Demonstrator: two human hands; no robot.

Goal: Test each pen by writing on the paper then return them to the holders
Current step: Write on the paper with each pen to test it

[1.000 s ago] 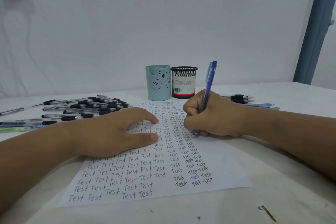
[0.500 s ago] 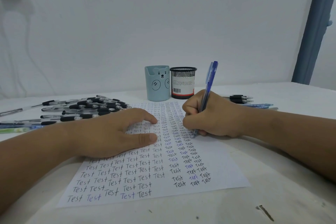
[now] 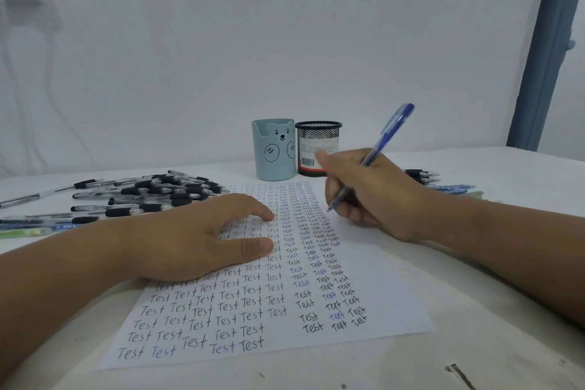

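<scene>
Right hand (image 3: 376,193) curled around blue pen (image 3: 384,139), tip just above paper (image 3: 380,288); left hand (image 3: 196,237) flat, fingers extended, pressing paper at 9 o'clock.

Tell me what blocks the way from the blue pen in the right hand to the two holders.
Nothing visible does. The blue pen in the right hand is just in front of the mesh holder, beside the bear holder; both look empty.
</scene>
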